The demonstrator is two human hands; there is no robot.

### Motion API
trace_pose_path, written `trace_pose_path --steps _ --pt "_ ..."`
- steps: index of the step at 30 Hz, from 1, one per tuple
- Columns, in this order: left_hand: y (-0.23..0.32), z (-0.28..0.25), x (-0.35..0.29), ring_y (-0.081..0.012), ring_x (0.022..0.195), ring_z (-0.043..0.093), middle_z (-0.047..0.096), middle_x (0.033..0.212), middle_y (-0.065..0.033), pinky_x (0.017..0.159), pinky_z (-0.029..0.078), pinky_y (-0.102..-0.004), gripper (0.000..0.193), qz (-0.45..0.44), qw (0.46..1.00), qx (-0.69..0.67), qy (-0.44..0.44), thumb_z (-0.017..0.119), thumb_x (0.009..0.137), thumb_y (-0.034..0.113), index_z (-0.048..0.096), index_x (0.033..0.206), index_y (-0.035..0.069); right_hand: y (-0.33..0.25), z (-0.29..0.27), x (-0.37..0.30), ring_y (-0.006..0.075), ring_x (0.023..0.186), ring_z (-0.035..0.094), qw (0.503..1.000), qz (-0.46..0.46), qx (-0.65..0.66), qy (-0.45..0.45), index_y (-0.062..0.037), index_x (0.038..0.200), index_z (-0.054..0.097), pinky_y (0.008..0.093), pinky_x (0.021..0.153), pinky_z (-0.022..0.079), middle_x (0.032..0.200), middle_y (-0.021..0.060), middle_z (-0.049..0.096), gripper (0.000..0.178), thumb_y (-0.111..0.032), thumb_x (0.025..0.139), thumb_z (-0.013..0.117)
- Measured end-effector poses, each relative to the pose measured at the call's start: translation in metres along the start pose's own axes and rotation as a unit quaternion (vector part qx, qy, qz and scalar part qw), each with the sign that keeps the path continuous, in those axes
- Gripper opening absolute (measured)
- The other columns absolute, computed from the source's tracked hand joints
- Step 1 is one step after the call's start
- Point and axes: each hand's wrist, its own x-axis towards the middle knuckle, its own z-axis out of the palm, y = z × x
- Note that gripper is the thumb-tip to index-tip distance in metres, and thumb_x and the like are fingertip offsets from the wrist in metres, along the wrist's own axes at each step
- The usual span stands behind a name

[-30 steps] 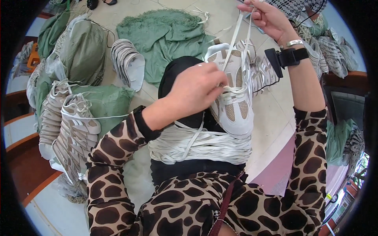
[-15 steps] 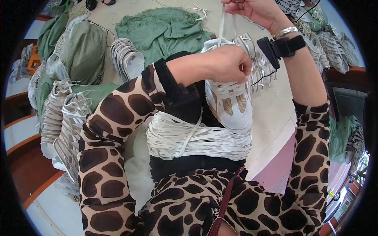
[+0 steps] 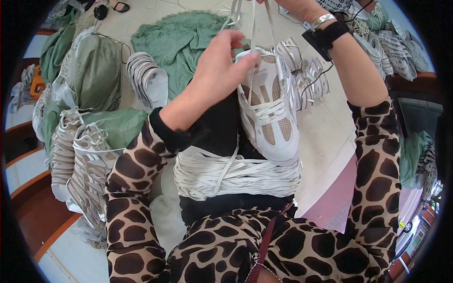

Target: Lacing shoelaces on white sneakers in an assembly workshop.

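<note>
A white sneaker (image 3: 281,141) with tan mesh panels lies over my dark-clothed leg, toe toward me. White shoelace (image 3: 253,28) runs through its lower eyelets, and its long ends rise taut to the top edge. My right hand (image 3: 297,5) grips the lace ends up there; its fingertips are partly cut off. At the shoe's left side, my left hand (image 3: 219,66) is open, thumb stretched toward the collar and fingers curved apart from it. Across my lap lies a thick bundle of white laces (image 3: 236,177).
Nested shoe uppers (image 3: 146,78) stand at the left of a green cloth (image 3: 188,45). More stacked uppers (image 3: 87,160) and a stuffed green sack (image 3: 96,73) are at the left. Behind the sneaker are further uppers (image 3: 311,82). Bagged uppers (image 3: 394,52) sit at the far right.
My left hand has moved up and left off the shoe's front and opened, uncovering the laced rows. My right hand has risen and shifted slightly left with the lace ends.
</note>
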Motion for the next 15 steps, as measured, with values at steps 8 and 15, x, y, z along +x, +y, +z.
trace_pose_path --steps 8,15 --pt "0.000 -0.002 0.024 -0.0148 0.100 0.058 0.066 0.102 -0.0072 0.088 0.045 -0.0293 0.034 -0.093 0.837 -0.461 -0.280 0.046 0.101 0.026 0.067 0.095 -0.001 -0.040 0.011 0.013 0.0100 0.065 0.059 0.984 0.129 0.042 -0.115 0.0009 0.091 0.067 0.0231 0.061 0.047 0.078 0.0042 0.067 0.029 -0.025 0.096 0.054" --pt "-0.011 -0.050 0.007 -0.0177 0.076 0.064 0.065 0.080 -0.0102 0.072 0.048 -0.0316 0.026 -0.080 0.979 0.106 -0.153 0.053 0.096 0.022 0.066 0.090 0.000 -0.081 0.006 -0.084 0.0038 0.061 0.052 0.965 0.165 -0.163 -0.126 -0.0062 0.102 0.064 0.0167 0.053 0.044 0.100 0.0007 0.066 0.016 -0.010 0.093 0.051"
